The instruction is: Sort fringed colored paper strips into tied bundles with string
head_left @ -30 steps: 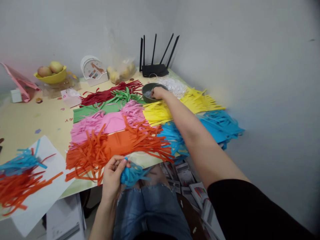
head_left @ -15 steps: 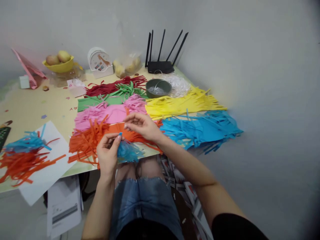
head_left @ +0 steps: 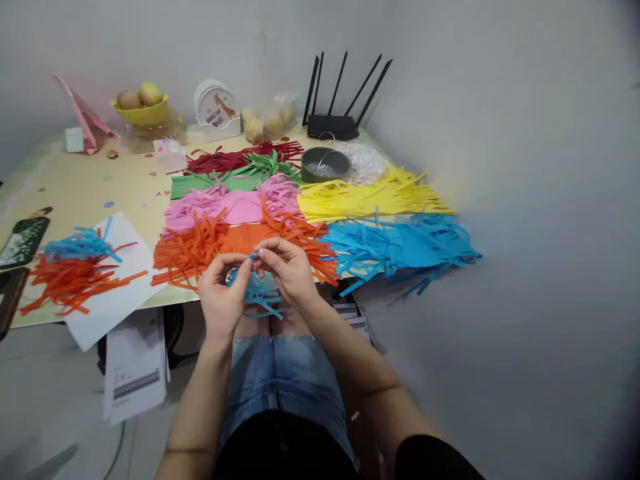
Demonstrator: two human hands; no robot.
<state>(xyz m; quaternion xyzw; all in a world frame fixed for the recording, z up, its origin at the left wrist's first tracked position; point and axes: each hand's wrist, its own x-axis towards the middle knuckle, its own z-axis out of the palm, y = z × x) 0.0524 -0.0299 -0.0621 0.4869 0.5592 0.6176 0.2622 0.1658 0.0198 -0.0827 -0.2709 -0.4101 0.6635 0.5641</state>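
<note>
Over the table's front edge, above my lap, my left hand [head_left: 223,291] pinches the rolled top of a blue paper tassel [head_left: 264,298]. My right hand [head_left: 291,272] meets it there, thumb and forefinger closed on the same small blue tip. The tassel's cut strips hang down behind and below my fingers, partly hidden by them. Just beyond my hands lies orange fringed paper [head_left: 245,237]. Blue fringed paper [head_left: 410,250] is to the right, reaching past the table's edge.
Pink [head_left: 240,207], green [head_left: 200,183], dark red [head_left: 225,160] and yellow fringed paper [head_left: 370,200] lie farther back. A dark round tin [head_left: 325,175] and a black router [head_left: 333,127] stand behind. Blue and orange strips [head_left: 75,283] rest on white paper [head_left: 120,233] at left, near phones [head_left: 23,243].
My right hand has come down and left from above the orange paper and now pinches the blue tassel's tip beside my left fingers. The view has shifted slightly.
</note>
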